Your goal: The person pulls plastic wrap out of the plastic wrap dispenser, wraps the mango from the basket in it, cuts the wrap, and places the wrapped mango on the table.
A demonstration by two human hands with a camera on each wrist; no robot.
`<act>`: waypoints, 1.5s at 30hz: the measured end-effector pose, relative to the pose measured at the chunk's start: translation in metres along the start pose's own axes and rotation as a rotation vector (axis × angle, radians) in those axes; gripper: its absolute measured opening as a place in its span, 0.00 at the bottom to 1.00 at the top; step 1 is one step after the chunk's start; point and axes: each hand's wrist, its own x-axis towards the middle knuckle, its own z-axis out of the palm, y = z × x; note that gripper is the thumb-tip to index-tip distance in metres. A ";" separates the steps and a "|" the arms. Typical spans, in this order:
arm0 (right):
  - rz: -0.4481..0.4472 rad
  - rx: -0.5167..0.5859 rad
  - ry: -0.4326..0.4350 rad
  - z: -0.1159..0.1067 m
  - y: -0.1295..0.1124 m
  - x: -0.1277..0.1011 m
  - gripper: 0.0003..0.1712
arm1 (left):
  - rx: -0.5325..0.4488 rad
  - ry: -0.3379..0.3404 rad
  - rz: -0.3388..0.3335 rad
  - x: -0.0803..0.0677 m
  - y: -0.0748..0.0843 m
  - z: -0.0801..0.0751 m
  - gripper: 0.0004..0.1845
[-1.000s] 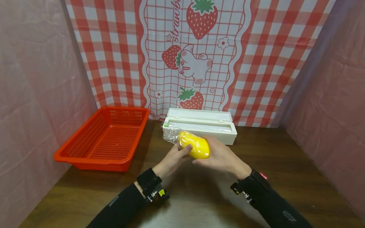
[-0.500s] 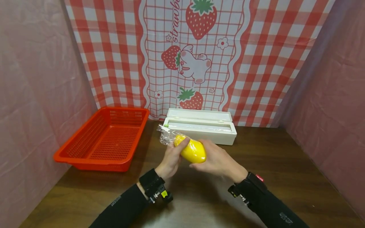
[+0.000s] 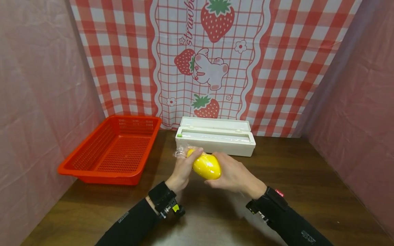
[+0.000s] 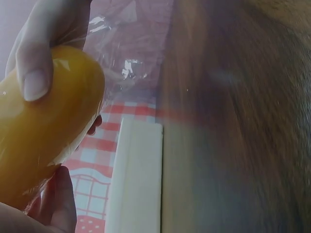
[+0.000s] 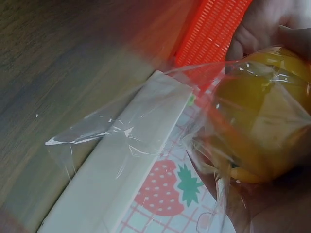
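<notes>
A smooth yellow fruit, mango-like in shape, is held between both hands above the table, in front of the dispenser. Clear cling film covers it, gathered in a crumpled bunch at its left end. My left hand grips that left end with the thumb over the top. My right hand holds the other end between thumb and fingers. The left wrist view shows the wrapped fruit close up, with a thumb pressing on it. A loose flap of film sticks out from it in the right wrist view.
Behind the hands stands a white cling film dispenser, its lid raised. A red plastic basket sits at the left of the wooden table. A checked strawberry cloth hangs at the back.
The fruit has come lower and slightly left, tilting its right end down. My left thumb has moved onto its top. The loose film at the left end is bunched smaller.
</notes>
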 end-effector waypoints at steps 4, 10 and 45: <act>0.000 -0.003 -0.009 0.001 0.000 -0.001 0.43 | 0.058 0.000 0.045 0.001 0.001 -0.003 0.19; -0.006 -0.020 -0.027 0.001 0.000 -0.002 0.44 | 0.230 -0.014 0.102 0.002 0.001 -0.007 0.17; -0.139 -0.131 -0.083 0.003 0.005 -0.008 0.44 | 0.932 -0.365 0.556 -0.005 0.010 -0.022 0.15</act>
